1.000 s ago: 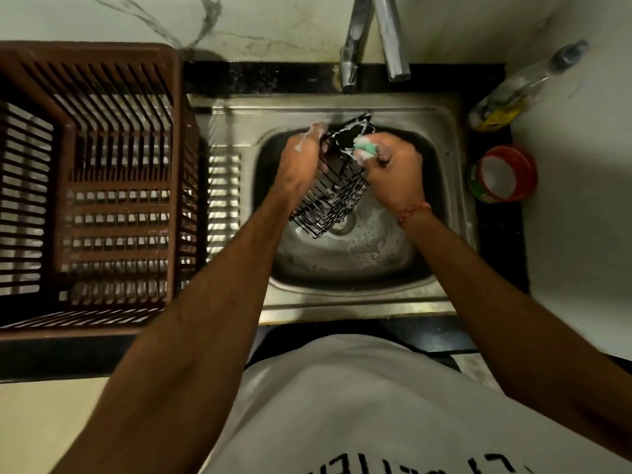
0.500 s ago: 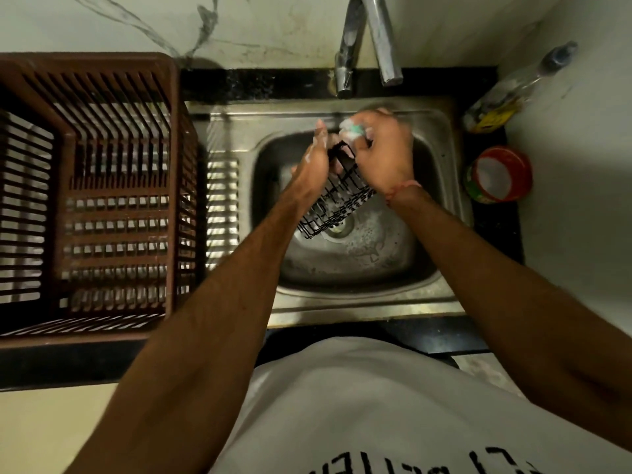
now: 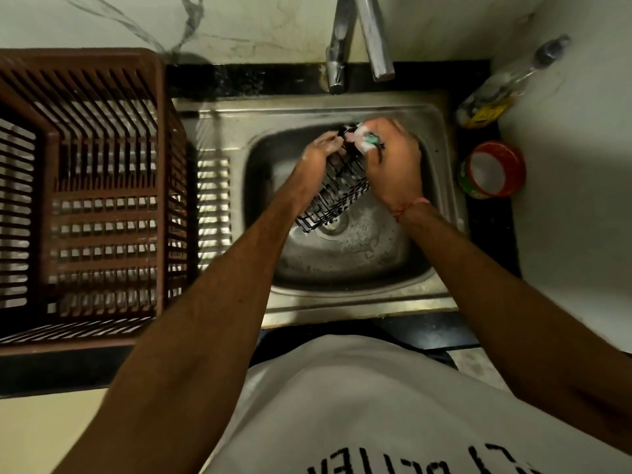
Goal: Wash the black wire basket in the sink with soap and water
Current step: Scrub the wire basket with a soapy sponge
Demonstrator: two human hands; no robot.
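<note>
The black wire basket is tilted over the steel sink, its low end near the drain. My left hand grips its upper left side, foam on the fingers. My right hand holds a soapy green scrubber pressed against the basket's top end. Both hands hide much of the basket's upper part.
A large brown slatted plastic crate stands on the counter left of the sink. The tap hangs over the back rim; no water runs. A clear bottle and a red tub of white soap sit at the right.
My right hand with the scrubber has moved from the basket's side up to its top end and stayed there. The basket's lower end has dropped a little toward the drain.
</note>
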